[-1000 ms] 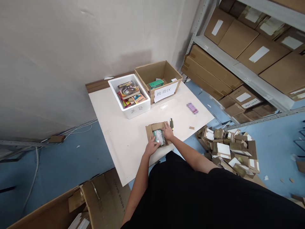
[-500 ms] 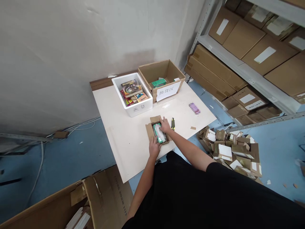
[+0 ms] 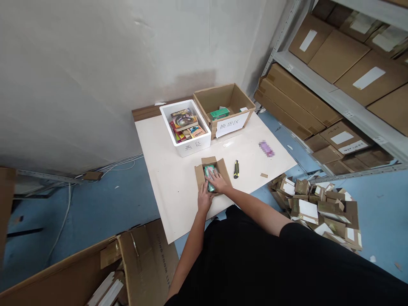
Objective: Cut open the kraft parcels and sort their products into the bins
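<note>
Working with the shelf (image 3: 318, 90) well off to the right of our grip and the table (image 3: 165, 187) beneath it. Beyond our hands, at the table's far side, we log the bin (image 3: 244, 98), and just beside it on the left the white tub (image 3: 199, 146) of books (image 3: 184, 119). Directly under our hands is the carton (image 3: 199, 175), top open, flaps folded out; the pack (image 3: 207, 171) lies inside it, partly covered by our fingers.

Step in hand, as we judge it: contact work on the pack within the opened carton. The next move calls, we think, for light pressure and a steadied carton, since the fit looks close.

Pose: our right hand (image 3: 218, 182) reaches in from the right, palm down, fingers apart across the pack's top; we see no closing around it. Our left hand (image 3: 204, 197) is nearer the body, at the carton's near left corner, fingers pointing forward. Whether these are pinched on anything or merely resting, we cannot tell.

Smallest items: the cutter (image 3: 236, 169) lies untouched just right of the carton; a scrap (image 3: 264, 175) of cardboard lies farther right.
</note>
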Tool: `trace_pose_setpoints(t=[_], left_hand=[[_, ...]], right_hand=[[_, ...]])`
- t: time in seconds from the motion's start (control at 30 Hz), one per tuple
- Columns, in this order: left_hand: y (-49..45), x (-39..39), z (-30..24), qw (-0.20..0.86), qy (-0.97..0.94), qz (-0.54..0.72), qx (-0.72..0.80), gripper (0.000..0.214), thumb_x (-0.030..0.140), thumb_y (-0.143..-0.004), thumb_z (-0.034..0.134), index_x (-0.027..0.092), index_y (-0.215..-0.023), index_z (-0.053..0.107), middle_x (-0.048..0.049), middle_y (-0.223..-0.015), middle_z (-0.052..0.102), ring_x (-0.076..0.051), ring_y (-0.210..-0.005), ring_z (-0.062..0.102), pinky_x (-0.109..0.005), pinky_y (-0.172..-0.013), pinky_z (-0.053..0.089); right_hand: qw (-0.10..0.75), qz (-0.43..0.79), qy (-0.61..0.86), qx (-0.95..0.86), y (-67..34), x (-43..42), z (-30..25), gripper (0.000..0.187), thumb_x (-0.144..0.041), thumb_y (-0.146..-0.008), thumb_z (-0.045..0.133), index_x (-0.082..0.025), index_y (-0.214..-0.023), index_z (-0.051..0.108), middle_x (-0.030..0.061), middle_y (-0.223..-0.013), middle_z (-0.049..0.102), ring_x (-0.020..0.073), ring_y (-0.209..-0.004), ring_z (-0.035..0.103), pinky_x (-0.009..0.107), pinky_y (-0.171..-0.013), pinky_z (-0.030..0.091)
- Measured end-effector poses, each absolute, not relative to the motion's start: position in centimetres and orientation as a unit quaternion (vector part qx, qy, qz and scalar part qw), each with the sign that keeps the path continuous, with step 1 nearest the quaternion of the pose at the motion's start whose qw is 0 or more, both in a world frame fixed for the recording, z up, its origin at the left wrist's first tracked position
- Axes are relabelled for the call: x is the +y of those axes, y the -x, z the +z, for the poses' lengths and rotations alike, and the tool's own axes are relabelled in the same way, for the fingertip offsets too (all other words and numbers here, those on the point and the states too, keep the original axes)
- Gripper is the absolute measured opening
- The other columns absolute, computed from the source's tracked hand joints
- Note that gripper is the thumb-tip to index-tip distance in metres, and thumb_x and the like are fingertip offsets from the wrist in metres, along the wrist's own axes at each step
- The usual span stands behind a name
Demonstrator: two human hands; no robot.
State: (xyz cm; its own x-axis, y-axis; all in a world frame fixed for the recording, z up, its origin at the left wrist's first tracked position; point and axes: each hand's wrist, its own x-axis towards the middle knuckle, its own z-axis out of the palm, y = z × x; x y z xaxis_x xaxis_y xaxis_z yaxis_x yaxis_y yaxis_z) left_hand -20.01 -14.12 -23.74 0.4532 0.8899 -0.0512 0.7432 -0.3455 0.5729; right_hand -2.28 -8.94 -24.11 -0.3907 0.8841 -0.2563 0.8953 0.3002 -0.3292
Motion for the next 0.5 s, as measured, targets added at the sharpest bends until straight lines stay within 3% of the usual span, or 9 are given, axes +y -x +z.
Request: trace_pose_setpoints(t=[0.17,0.4,0.5], left_hand=[[20.8,-13.4,-23.8,0.350,-0.781,0.140,0.497,0.019,0.023,-0.089,0.066,0.022,-0.099,0.082,-0.0006,-0.177,0.028,-0.031,-0.165,0.014,-0.054,-0.133,0.025],[20.4,-13.0,-24.2,0.365,-0.767,0.162,0.503,0.015,0.019,-0.087,0.068,0.020,-0.095,0.080,-0.0016,-0.177,0.027,-0.033,-0.165,0.013,-0.052,-0.133,0.025],[20.0,-13.2,-24.4,0.365,-0.772,0.149,0.499,0.011,0.018,-0.087,0.069,0.020,-0.088,0.079,-0.0016,-0.176,0.030,-0.033,-0.165,0.014,-0.050,-0.132,0.027]], right_hand=[[-0.089,-0.237,-0.576,0.777,1.8,-10.9,-22.6,0.107,-0.009,-0.079,0.079,-0.028,-0.171,0.026,0.0159,-0.179,0.001,0.0370,-0.164,0.011,0.057,-0.126,0.032],[-0.188,-0.190,-0.682,0.681,0.3,-9.5,-20.3,0.094,-0.021,-0.091,0.067,-0.027,-0.172,0.019,0.0130,-0.179,-0.001,0.0342,-0.163,0.020,0.052,-0.124,0.036],[-0.218,-0.176,-0.722,0.633,0.1,-6.8,-19.0,0.083,-0.022,-0.097,0.058,-0.024,-0.171,0.022,0.0132,-0.179,0.008,0.0316,-0.161,0.025,0.048,-0.123,0.039]])
